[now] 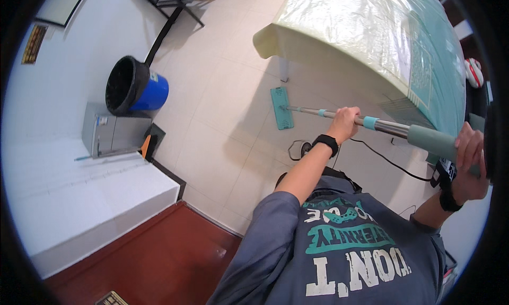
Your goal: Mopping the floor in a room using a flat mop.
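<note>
A flat mop reaches from my body out over the tiled floor. Its metal handle (391,128) has light-blue collars and a grey-green foam grip. Partway along the metal pole, my left hand (344,124) is closed around it, with a black band on the wrist. My right hand (471,161), at the picture's right edge, holds the foam grip near its upper end. The teal rectangular mop head (282,108) lies flat on the floor, near a table leg. Part of my shoe (305,149) shows below the pole.
A table with a plastic-covered cloth (338,38) stands at the upper right. Along the left wall are a blue bin (153,91) with a black liner, a grey metal cabinet (121,132) and an orange brush with a dustpan (150,144). A black cable (387,161) crosses the floor.
</note>
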`<action>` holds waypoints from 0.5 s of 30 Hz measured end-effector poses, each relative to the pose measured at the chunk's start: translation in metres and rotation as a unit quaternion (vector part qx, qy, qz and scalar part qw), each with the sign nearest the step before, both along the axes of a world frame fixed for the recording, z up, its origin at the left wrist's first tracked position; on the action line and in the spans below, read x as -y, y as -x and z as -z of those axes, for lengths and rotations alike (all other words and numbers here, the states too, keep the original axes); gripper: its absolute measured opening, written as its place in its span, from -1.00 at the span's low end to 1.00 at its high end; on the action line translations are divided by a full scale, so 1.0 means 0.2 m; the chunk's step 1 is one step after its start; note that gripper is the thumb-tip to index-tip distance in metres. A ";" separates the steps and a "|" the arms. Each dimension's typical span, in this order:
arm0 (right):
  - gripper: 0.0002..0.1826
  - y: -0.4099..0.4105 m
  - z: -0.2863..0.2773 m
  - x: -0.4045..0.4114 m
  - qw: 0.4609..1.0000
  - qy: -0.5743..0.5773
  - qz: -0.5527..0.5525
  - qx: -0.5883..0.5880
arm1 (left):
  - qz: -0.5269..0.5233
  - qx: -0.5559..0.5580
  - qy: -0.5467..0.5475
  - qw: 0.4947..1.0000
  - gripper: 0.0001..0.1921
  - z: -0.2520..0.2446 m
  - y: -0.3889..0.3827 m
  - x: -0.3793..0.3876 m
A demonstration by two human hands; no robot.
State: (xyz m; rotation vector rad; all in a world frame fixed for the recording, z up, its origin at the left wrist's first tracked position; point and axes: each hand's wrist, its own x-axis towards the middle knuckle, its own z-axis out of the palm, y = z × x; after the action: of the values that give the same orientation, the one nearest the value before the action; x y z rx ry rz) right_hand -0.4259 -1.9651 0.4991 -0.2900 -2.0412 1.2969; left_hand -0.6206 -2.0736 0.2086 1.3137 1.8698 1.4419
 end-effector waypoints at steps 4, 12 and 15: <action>-0.74 -0.16 0.05 -0.15 0.990 0.043 -0.100 -0.085 | 0.013 -0.013 0.008 1.000 -0.93 0.02 -0.11 -0.07; -0.80 0.38 0.55 0.20 0.949 0.260 -0.072 -0.166 | -0.024 -0.075 0.160 0.984 -0.91 0.34 0.18 0.67; -0.79 0.68 0.62 0.59 0.929 0.324 -0.140 -0.111 | -0.124 -0.065 0.191 0.972 -0.90 0.46 0.32 1.21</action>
State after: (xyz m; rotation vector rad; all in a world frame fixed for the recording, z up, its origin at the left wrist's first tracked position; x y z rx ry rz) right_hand -0.5618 -2.0823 0.3754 -0.1331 -1.4468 2.0687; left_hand -0.6850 -2.3158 0.1162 1.0357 2.3247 1.0470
